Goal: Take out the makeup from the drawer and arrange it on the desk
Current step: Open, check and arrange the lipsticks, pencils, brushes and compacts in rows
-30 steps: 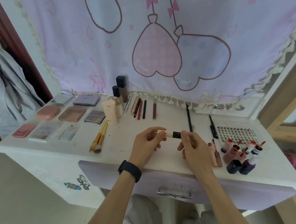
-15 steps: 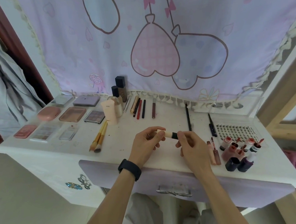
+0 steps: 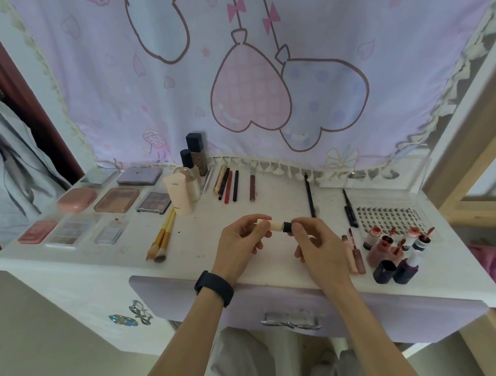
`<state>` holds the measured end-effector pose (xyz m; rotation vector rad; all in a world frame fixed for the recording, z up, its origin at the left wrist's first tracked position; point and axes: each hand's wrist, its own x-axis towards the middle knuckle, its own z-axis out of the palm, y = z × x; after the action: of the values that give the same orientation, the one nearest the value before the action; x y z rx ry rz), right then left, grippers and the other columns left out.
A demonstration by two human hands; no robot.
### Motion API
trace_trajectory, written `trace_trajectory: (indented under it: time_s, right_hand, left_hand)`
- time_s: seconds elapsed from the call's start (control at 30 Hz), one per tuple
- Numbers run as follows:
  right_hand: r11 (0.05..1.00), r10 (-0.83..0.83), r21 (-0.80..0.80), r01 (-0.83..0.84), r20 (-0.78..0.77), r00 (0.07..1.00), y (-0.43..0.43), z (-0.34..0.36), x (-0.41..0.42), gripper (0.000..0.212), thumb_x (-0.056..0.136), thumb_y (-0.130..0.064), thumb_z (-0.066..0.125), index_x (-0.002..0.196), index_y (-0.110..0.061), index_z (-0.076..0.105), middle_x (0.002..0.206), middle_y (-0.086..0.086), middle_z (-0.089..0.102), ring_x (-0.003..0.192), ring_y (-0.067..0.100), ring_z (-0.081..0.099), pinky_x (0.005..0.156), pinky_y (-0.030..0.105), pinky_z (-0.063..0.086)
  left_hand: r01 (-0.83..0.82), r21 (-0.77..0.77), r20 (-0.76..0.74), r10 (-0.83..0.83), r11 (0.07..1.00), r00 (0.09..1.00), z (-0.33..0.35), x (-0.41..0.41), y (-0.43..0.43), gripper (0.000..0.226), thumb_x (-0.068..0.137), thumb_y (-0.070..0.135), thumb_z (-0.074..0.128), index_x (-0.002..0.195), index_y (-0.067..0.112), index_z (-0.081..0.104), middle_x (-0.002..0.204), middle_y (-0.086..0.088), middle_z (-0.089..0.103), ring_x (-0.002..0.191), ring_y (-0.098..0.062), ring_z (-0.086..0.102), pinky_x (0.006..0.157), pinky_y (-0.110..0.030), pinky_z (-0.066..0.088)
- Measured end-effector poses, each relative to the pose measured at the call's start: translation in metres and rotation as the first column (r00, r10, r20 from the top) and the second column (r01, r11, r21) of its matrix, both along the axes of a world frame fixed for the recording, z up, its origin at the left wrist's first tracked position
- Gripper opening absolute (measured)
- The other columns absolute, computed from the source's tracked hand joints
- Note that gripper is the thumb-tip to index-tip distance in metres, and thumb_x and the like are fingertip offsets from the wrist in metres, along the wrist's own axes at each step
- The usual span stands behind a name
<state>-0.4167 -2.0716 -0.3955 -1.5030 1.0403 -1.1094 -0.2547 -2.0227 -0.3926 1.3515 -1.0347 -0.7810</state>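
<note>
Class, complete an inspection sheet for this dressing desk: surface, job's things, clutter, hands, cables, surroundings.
Surface: white desk, smudged, makeup laid in groups.
Job's things: tube held over the desk; palettes left; brushes beside them; pencils at the back; bottles and lash tray right.
Clutter: nothing seen.
Hands: left hand pinches the tube's pale end; right hand pinches its dark cap.
Cables: nothing seen.
Surroundings: curtain behind; drawer front below; wooden frame right.

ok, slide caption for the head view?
Left hand and right hand hold a black-capped cream tube over the white desk.
</note>
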Motion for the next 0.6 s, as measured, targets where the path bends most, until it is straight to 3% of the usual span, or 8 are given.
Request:
trace_trajectory:
  time_s: [0.1,0.17,0.27,0.37,0.5,0.6]
  right_hand:
    - [0.999,0.017,0.026,-0.018,0.038,0.999,0.0005,0.0003,-0.0023,0.021,0.096,-0.01,0.064,0.11,-0.026,0.065,0.11,-0.012,0.069,0.063,0.013,0.066,0.06,0.025,0.052]
    - [0.999,0.015,0.037,-0.017,0.055,0.998,0.0017,0.0024,-0.0018,0.02,0.097,-0.02,0.065,0.115,-0.027,0.064,0.112,-0.014,0.067,0.064,0.013,0.067,0.059,0.026,0.053]
    - [0.999,-0.021,0.051,0.019,0.031,0.999,0.0009,0.0034,0.0009,0.012,0.097,-0.036,0.061,0.107,-0.029,0.066,0.094,-0.008,0.072,0.057,0.012,0.063,0.055,0.027,0.05]
    - [1.0,-0.008,0.015,0.008,-0.019,1.0,-0.0003,0.0003,0.0014,0.008,0.099,-0.032,0.061,0.1,-0.027,0.067,0.08,-0.004,0.073,0.055,0.011,0.06,0.056,0.025,0.046]
    - [0.999,0.04,0.002,-0.04,0.019,0.999,0.0016,0.002,-0.0024,0.022,0.095,-0.012,0.066,0.108,-0.03,0.064,0.107,-0.012,0.07,0.063,0.015,0.067,0.06,0.021,0.051]
    - [0.999,0.041,0.028,-0.043,0.045,0.998,0.0029,0.0049,-0.0012,0.021,0.096,-0.024,0.066,0.115,-0.032,0.063,0.109,-0.013,0.069,0.063,0.015,0.068,0.058,0.023,0.052]
  left_hand:
    - [-0.002,0.001,0.005,0.002,1.0,1.0,0.0001,-0.0001,-0.0001,0.016,0.098,0.019,0.061,0.109,0.016,0.072,0.081,-0.004,0.072,0.064,-0.009,0.057,0.06,-0.021,0.049]
    - [-0.001,0.001,-0.002,0.001,1.0,1.0,0.0005,-0.0003,-0.0003,0.016,0.097,0.019,0.061,0.109,0.016,0.072,0.08,-0.003,0.072,0.064,-0.009,0.057,0.06,-0.021,0.049]
    - [-0.001,0.0,-0.01,0.001,1.0,1.0,0.0008,-0.0004,-0.0002,0.016,0.097,0.018,0.061,0.109,0.014,0.072,0.079,-0.003,0.072,0.063,-0.008,0.056,0.058,-0.02,0.048]
    - [-0.002,-0.006,-0.022,0.002,1.0,1.0,0.0005,0.0003,-0.0005,0.016,0.097,0.017,0.061,0.108,0.013,0.073,0.079,-0.003,0.071,0.062,-0.009,0.056,0.058,-0.021,0.048]
    - [-0.007,-0.006,-0.026,0.007,1.0,1.0,0.0,0.0,-0.001,0.016,0.097,0.017,0.061,0.108,0.014,0.073,0.079,-0.003,0.072,0.063,-0.011,0.056,0.058,-0.021,0.048]
    - [-0.006,-0.009,-0.027,0.006,1.0,1.0,-0.0003,0.0,-0.0008,0.016,0.097,0.018,0.061,0.108,0.014,0.072,0.079,-0.003,0.072,0.063,-0.01,0.056,0.058,-0.021,0.048]
